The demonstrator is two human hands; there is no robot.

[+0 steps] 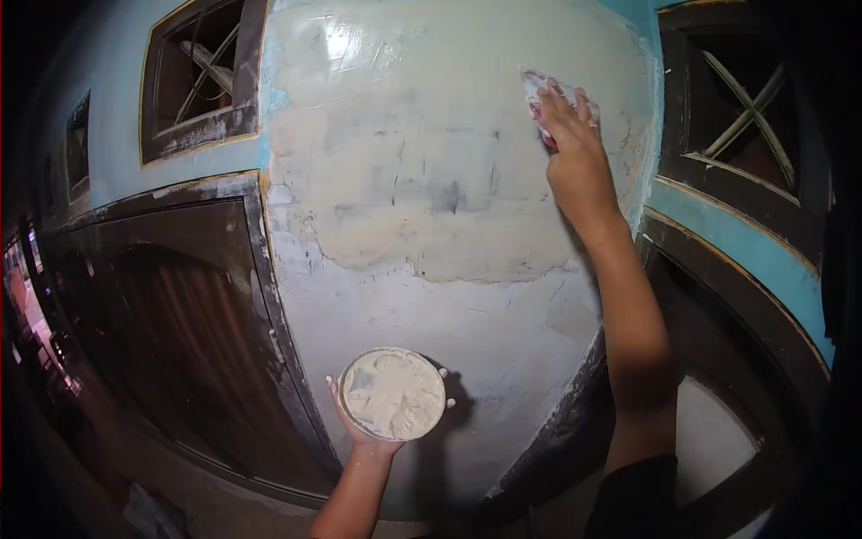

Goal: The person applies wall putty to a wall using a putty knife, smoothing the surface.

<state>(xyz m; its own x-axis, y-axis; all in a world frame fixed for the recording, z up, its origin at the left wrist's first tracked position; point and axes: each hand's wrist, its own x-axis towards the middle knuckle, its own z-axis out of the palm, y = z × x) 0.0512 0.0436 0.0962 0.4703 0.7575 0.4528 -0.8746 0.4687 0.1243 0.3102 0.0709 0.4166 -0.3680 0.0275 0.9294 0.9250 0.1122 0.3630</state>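
Observation:
My right hand (567, 135) is raised at the upper right of the wall panel, closed on a putty-smeared scraper (540, 90) with some red on it, pressed to or just off the pale cream coated surface (413, 153). The coat is patchy, with grey scuffs and a ragged lower edge above bare grey-white wall (503, 332). Low in the middle, my left hand (364, 427) grips a round tub (393, 393) of cream paste from beneath, its fingertips curled around the sides.
A dark wooden door (180, 332) and small windows (199, 72) are set in the light blue wall on the left. On the right are a window with crossed slats (745, 117) and a dark frame (727, 278). Shadowed floor (224, 503) shows at the bottom.

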